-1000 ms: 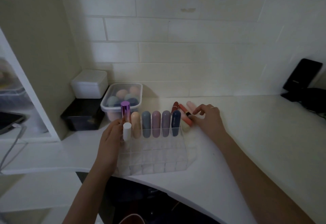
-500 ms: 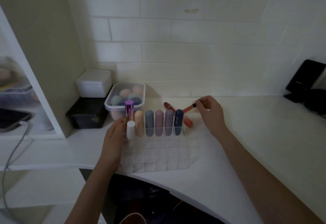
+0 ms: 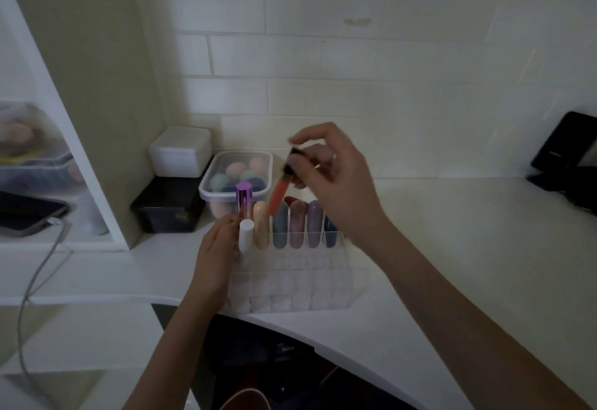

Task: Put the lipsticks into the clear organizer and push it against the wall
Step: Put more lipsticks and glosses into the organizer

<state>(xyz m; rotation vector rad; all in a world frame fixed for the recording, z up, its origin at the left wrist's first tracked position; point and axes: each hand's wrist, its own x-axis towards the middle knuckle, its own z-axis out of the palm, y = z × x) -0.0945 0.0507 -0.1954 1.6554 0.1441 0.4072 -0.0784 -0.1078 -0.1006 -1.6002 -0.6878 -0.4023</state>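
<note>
The clear organizer (image 3: pixel 300 283) stands on the white counter near its curved front edge, away from the tiled wall. Its back row holds several lipsticks: a purple one (image 3: pixel 244 198), a white one (image 3: pixel 246 235), a peach one (image 3: pixel 261 225), and blue, mauve and navy ones. My left hand (image 3: pixel 216 254) grips the organizer's left side. My right hand (image 3: pixel 329 177) is raised above the back row and holds a coral lip gloss (image 3: pixel 278 196) by its black cap, tube hanging down. A dark red lipstick (image 3: pixel 290 199) peeks out behind the row.
A clear tub of makeup sponges (image 3: pixel 235 180) sits behind the organizer against the wall, next to a white box (image 3: pixel 179 151) stacked on a black box (image 3: pixel 168 209). A black device (image 3: pixel 568 147) leans at the far right. A shelf unit with a cable stands on the left.
My right hand has picked the coral lip gloss off the counter and lifted it left, over the organizer's back row. My left hand has stayed on the organizer's left side.
</note>
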